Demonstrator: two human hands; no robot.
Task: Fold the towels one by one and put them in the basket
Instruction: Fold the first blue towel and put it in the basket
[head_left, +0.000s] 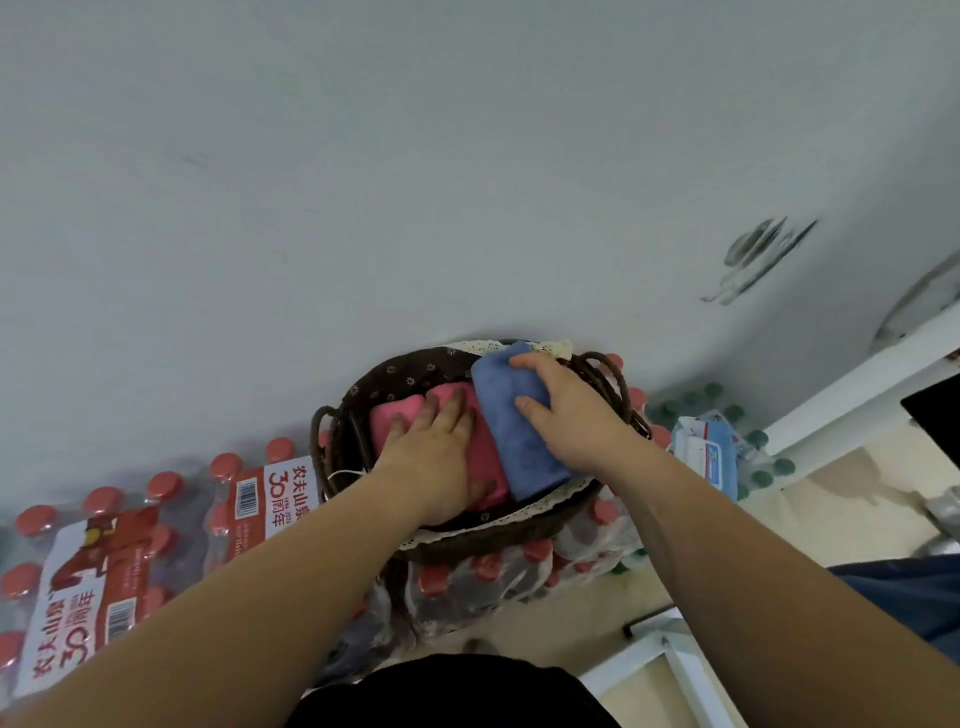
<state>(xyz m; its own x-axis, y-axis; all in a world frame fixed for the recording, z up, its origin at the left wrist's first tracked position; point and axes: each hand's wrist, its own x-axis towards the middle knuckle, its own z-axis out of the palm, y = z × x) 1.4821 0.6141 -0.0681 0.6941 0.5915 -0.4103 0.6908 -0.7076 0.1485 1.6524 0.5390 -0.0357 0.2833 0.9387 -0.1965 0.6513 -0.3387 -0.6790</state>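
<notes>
Reaching into the basket (519, 538), both hands are at work among the towels. The left hand (439, 439) lies flat with straight fingers, palm pressing on the folded pink towel (402, 410) in the left half of the basket. The right hand (563, 410) grips the folded blue towel (511, 447), thumb on its upper face and fingers wrapped over its far right edge.

Position noted: the blue towel sits directly to the right of the pink one and touches it. Its long axis runs from the far rim towards the near rim, roughly parallel to the pink towel. Its near end appears to ride on the lace edging at the near rim, so it is judged not yet fully seated.

Assessment: the right hand is the nearer and already has hold, so the coming move should be a push down and slightly away from the person, while the left hand keeps the pink towel flat. The basket rests on packs of bottled water (104, 561); uneven footing is a possible tipping risk
</notes>
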